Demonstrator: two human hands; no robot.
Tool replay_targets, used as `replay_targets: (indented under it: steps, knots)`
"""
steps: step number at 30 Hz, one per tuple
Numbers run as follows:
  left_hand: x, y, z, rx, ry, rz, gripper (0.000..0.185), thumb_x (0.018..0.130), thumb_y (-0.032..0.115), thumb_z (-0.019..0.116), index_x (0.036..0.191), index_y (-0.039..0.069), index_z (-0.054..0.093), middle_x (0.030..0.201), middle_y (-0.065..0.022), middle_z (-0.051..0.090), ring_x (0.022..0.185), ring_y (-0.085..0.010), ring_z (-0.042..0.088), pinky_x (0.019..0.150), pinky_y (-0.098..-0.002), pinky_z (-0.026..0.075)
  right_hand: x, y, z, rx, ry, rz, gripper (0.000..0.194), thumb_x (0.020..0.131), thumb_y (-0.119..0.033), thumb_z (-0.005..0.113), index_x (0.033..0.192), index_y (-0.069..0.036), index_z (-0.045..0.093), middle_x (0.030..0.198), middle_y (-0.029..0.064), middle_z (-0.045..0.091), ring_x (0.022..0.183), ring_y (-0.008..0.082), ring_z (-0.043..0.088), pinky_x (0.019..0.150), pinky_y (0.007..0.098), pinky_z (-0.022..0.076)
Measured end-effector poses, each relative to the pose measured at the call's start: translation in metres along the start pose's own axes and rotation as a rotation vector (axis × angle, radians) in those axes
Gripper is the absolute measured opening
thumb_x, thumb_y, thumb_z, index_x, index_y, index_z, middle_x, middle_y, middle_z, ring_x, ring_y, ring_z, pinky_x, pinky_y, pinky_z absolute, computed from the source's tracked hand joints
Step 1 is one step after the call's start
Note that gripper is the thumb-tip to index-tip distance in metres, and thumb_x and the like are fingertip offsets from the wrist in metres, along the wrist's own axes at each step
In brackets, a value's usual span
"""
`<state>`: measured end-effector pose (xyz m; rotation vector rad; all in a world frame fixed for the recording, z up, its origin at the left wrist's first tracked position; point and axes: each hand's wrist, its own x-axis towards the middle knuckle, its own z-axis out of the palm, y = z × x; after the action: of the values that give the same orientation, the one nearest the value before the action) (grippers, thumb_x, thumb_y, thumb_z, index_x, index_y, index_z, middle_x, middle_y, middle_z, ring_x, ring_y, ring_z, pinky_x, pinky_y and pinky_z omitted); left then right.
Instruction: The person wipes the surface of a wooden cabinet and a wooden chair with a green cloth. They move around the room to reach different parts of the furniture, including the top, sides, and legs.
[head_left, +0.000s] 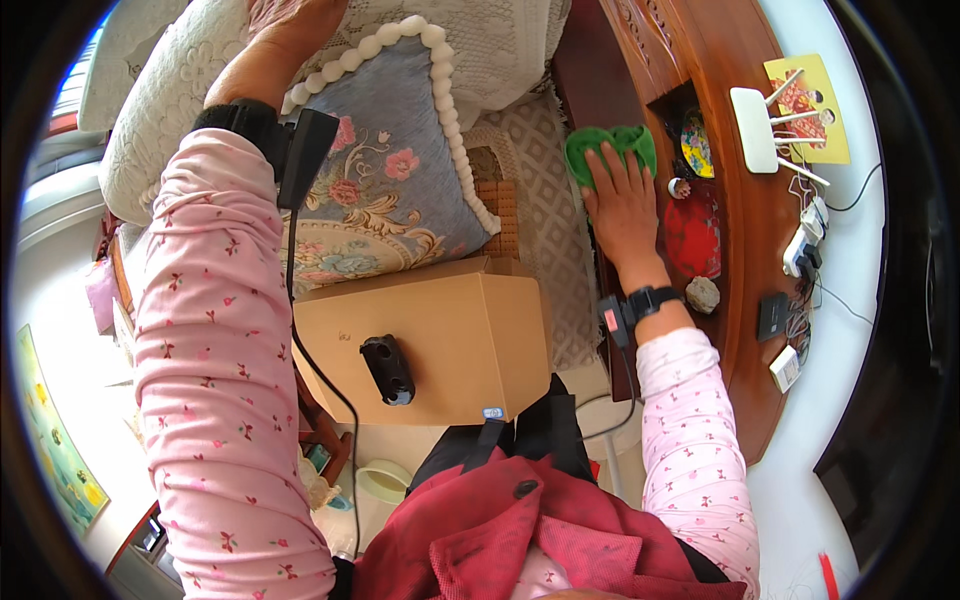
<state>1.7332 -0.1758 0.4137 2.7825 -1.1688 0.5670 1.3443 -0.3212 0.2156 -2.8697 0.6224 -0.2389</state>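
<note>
My right hand (626, 206) lies palm down on a bunched green cloth (586, 144), pressing it onto the low ledge of a dark wooden cabinet (739, 225). Its fingers are stretched over the cloth, and folds stick out past the fingertips. At the top edge, my left hand (289, 22) is partly cut off, its fingers out of view. It is by the white lace cover (495, 45) of a seat, above a blue-grey floral cushion (390, 157) with a pompom trim. Whether it holds anything cannot be seen.
A cardboard box (442, 337) with a black plastic piece (388, 369) stands before me. The cabinet's niche holds a red object (691, 236), a rough stone (703, 295) and a small white pot (678, 187). A white router (754, 129) and a power strip (801, 247) sit above.
</note>
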Motion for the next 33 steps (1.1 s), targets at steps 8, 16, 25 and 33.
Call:
replay_targets:
  steps: [8,16,25,33]
  knots:
    - [0.002,-0.007,0.019,0.018,0.085,0.064,0.079,0.101,0.061,0.041,0.158,0.008,0.029,0.165,-0.0216,0.023,0.154,-0.0396,0.015,0.125,-0.0478,0.013,0.117,0.004,0.045,-0.036,0.164,-0.053,0.055,0.096,-0.029,0.064,0.148,-0.020,0.048,0.156,0.0047,0.044,0.144,0.0343,0.038,0.118,0.0535,0.0302]
    - [0.003,-0.003,0.011,-0.046,-0.044,-0.023,0.080,0.100,0.062,0.041,0.159,0.011,0.027,0.166,-0.0206,0.020,0.154,-0.0401,0.013,0.125,-0.0486,0.013,-0.091,0.002,-0.027,0.014,-0.201,-0.043,0.061,0.091,-0.025,0.068,0.149,-0.018,0.048,0.156,0.0086,0.043,0.142,0.0374,0.040,0.119,0.0536,0.0296]
    - [0.003,-0.006,0.025,-0.012,0.026,-0.020,0.079,0.100,0.062,0.041,0.160,0.013,0.025,0.166,-0.0191,0.019,0.155,-0.0388,0.012,0.125,-0.0482,0.012,-0.059,0.007,-0.014,0.032,-0.108,-0.052,0.058,0.093,-0.024,0.067,0.148,-0.019,0.049,0.156,0.0069,0.043,0.140,0.0368,0.041,0.118,0.0542,0.0312]
    - [0.007,-0.009,0.023,0.007,0.004,-0.013,0.078,0.101,0.059,0.039,0.161,0.012,0.022,0.167,-0.0185,0.017,0.155,-0.0374,0.010,0.125,-0.0477,0.011,0.081,0.005,0.028,0.002,0.111,-0.082,0.053,0.092,-0.024,0.066,0.144,-0.022,0.053,0.153,0.0046,0.046,0.138,0.0359,0.044,0.116,0.0523,0.0334]
